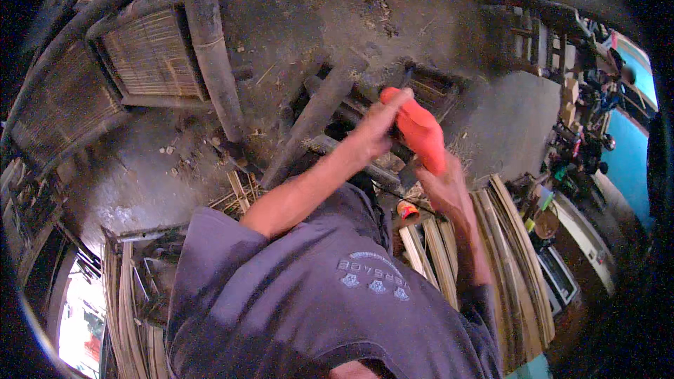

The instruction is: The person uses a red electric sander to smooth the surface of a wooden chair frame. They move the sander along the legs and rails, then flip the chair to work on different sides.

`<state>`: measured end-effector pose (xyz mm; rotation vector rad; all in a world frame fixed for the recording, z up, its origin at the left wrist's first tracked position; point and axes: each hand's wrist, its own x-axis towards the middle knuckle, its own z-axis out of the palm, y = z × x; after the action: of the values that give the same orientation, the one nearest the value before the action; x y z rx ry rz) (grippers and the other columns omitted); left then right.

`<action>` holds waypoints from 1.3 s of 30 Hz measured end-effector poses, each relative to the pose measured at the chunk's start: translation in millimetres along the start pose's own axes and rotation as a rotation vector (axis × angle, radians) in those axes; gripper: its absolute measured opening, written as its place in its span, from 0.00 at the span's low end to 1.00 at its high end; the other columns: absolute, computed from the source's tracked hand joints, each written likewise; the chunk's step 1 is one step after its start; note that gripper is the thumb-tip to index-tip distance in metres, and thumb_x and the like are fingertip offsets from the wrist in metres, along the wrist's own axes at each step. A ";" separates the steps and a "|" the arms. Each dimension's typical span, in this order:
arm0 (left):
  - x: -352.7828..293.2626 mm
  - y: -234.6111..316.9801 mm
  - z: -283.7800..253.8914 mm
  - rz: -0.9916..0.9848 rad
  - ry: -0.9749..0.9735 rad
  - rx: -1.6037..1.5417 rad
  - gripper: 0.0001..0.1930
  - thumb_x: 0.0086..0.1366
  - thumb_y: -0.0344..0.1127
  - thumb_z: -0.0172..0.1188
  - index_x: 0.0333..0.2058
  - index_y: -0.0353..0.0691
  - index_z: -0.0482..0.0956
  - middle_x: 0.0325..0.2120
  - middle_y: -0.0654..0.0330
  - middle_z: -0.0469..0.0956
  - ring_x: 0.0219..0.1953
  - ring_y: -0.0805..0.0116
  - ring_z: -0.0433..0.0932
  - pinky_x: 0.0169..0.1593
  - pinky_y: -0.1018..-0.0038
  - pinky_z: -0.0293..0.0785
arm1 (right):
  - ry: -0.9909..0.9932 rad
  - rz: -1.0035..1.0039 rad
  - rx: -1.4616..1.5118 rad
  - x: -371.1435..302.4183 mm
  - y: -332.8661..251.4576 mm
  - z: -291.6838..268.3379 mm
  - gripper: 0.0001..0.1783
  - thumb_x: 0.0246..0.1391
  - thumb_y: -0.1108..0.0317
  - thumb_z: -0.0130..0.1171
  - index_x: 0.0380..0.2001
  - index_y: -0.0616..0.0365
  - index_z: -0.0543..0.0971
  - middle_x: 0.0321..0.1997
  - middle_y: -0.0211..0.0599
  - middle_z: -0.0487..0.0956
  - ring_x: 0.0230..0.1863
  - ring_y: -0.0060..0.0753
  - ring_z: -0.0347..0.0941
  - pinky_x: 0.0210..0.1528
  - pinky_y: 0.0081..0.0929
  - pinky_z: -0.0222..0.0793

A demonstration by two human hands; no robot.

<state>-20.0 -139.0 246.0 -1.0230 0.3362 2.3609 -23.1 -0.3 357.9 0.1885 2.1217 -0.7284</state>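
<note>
While the fingers (393, 102) of the left hand (375, 130) are curling over the top end of an orange power tool (420, 132) at the centre of the frame, the right hand (444, 186) is wrapping round its lower grip, so both hands are closing on the same tool and neither is showing an open palm. Its nose is pointing down and away toward a dark bamboo frame (330, 116) that is lying on the dusty floor (295, 7) just beyond the hands; whether the tip is touching the frame I cannot tell, since the left hand is covering it. Judging from this, the step in hand looks like drilling or driving into a joint of that frame, and the next move is calling for steady downward pressure with both hands keeping the tool in line. Just below the right wrist a small orange-capped container (407, 209) is sitting beside a fan of pale bamboo slats (505, 253) that is spreading across the lower right. A thick bamboo pole (210, 49) is running down from the top edge, and beside it, at the upper left, a woven bamboo panel (151, 56) is resting in its frame.
</note>
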 end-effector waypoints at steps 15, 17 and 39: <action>1.2 -189.7 -34.3 -0.453 -0.225 0.718 0.23 0.58 0.59 0.58 0.37 0.45 0.75 0.34 0.64 0.76 0.39 0.72 0.73 0.46 0.71 0.67 | 0.377 0.291 0.530 -151.9 181.2 130.5 0.20 0.46 0.72 0.62 0.42 0.60 0.68 0.24 0.31 0.72 0.22 0.25 0.69 0.23 0.26 0.67; 34.7 -239.9 -81.0 -0.562 -0.207 0.869 0.26 0.58 0.62 0.56 0.42 0.46 0.75 0.38 0.63 0.77 0.43 0.70 0.73 0.49 0.69 0.66 | 0.444 0.252 0.522 -163.2 191.2 145.0 0.20 0.44 0.70 0.62 0.42 0.60 0.69 0.25 0.32 0.73 0.24 0.24 0.70 0.27 0.26 0.67; 75.6 -367.5 -266.8 -0.211 -0.235 1.872 0.21 0.57 0.51 0.62 0.32 0.34 0.78 0.22 0.57 0.76 0.27 0.70 0.74 0.31 0.70 0.71 | 0.251 1.225 1.146 -356.2 401.3 613.2 0.22 0.45 0.70 0.57 0.47 0.59 0.74 0.30 0.44 0.79 0.32 0.34 0.77 0.34 0.30 0.70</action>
<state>305.2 79.1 4.0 0.1710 1.6864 1.0027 771.6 27.2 180.1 2.0112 1.1127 -1.0100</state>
